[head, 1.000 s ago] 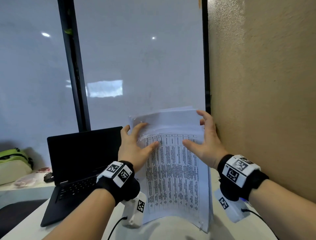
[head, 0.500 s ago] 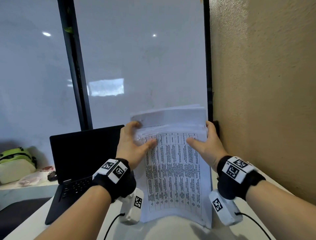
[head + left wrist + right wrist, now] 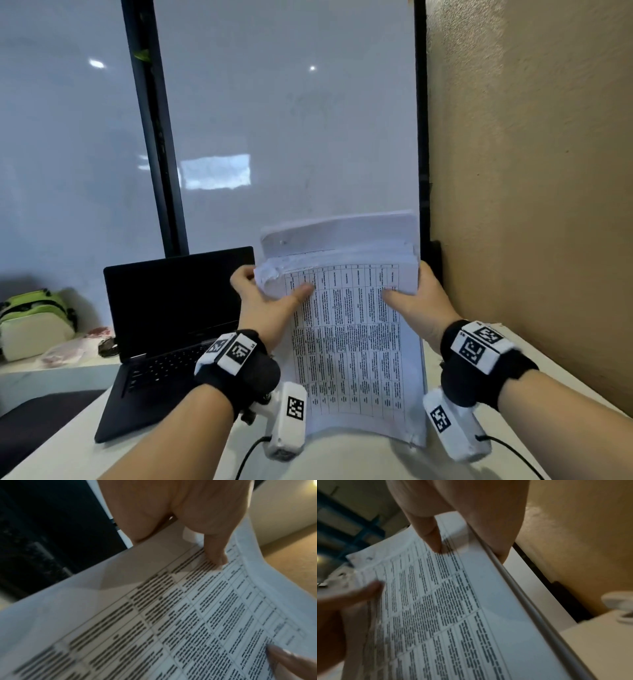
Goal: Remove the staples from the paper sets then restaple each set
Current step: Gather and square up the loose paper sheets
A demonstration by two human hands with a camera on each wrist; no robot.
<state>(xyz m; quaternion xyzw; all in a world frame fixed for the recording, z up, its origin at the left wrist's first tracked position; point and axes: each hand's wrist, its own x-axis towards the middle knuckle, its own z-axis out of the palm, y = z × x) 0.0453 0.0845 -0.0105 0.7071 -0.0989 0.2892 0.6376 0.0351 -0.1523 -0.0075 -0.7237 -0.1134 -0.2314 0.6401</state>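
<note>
Left thumb (image 3: 301,292) flat on the printed table page, other fingers curled behind the top-left corner: left hand (image 3: 265,305) pinches the paper stack (image 3: 352,342) there. Right thumb (image 3: 394,295) on the page face, fingers wrapped behind the top-right edge: right hand (image 3: 419,301) clamps that side. Wrist views confirm both thumbs pressing on print; fingers behind the stack are hidden.

Stack stands upright, bottom edge on the white desk (image 3: 342,459), right of the laptop (image 3: 171,329), close to the tan wall (image 3: 531,205). Upper sheets bow backward over the top; top-left corner looks ragged.

Step, my read: squaring the stack edge-on against the desk, either sorting sets or prepping for stapling. Cannot see any staple, remover or stapler.

Next needs: lay the stack flat, expose the stapled corner, free one hand for the tool. Risk: loose sheets sliding out of alignment when one grip lets go.
</note>
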